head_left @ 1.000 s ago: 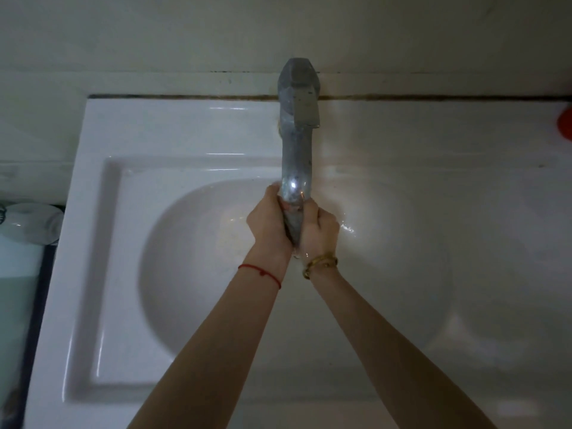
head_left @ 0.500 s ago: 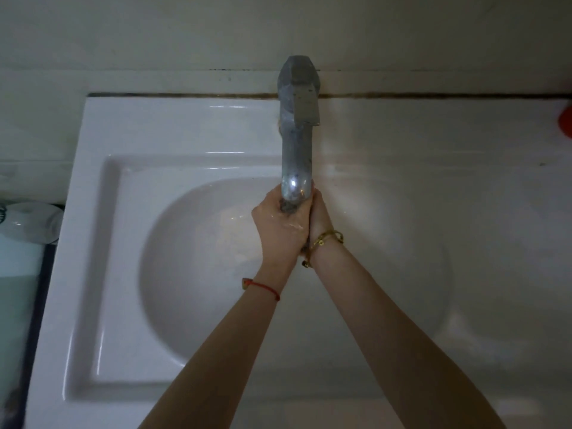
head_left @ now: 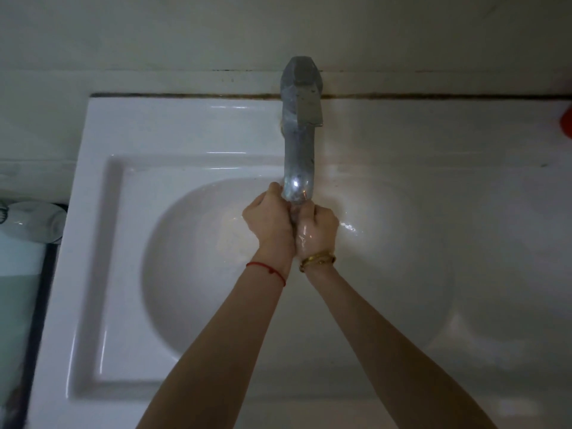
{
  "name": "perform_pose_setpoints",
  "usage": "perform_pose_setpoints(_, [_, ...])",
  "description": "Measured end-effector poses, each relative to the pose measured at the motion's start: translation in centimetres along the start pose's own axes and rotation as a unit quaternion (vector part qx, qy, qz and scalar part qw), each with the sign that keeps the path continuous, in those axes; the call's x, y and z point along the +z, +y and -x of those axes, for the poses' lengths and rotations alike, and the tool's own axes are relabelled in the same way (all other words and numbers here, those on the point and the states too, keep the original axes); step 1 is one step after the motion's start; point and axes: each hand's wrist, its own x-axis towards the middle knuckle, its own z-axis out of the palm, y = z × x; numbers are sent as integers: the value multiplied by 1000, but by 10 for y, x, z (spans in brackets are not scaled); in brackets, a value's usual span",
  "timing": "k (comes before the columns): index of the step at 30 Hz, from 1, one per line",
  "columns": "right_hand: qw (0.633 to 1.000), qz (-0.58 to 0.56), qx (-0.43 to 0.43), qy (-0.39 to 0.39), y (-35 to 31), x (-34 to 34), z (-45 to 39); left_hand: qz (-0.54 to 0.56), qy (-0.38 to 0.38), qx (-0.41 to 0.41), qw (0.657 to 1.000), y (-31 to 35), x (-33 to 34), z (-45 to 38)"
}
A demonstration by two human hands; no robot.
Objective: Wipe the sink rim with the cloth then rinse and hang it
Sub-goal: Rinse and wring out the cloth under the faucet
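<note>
At the far left edge, beside the sink, a pale rounded object [head_left: 29, 222] lies on its side, too blurred to name, with a greenish panel [head_left: 15, 292] below it. The white sink [head_left: 93, 243] fills most of the view; its flat rim runs along the left and back, and an oval basin is sunk into it. A dark, grimy seam [head_left: 185, 96] runs where the back rim meets the wall.

Over the basin, the left hand [head_left: 268, 226] is curled into a fist, with a thin red string [head_left: 266, 269] around its wrist. Its grip is tight, and the fingers are folded round something held between the two hands. Only a narrow dark grey strip of that shows in the gap, which seems to be the cloth [head_left: 293, 215], bunched small and almost wholly hidden.

The grey metal tap [head_left: 299, 150] stands on the back rim and reaches forward, and its spout ends directly above the joined hands. Just right of the gap, the right hand [head_left: 317, 230] is also closed in a fist pressed against the left, its grip on the same bundle. Its skin shines wet, and a gold bracelet [head_left: 317, 260] sits at the wrist. Small glints of water lie on the basin wall just right of this hand.

At the far right edge, on the back rim, a small part of a red object [head_left: 566, 120] shows.
</note>
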Motion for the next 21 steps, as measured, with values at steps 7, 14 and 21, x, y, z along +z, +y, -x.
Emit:
perform_pose_setpoints(7, [962,146,-205,-106,7,-36,13,2,42,-100,994,8,-13,13])
perform_pose_setpoints(14, [929,153,-337,29,-67,-98,17,-50,38,-75,995,26,-50,34])
perform_pose_setpoints(21, [864,260,-427,-63,-117,-101,20,-66,-23,-90,993,41,-80,59])
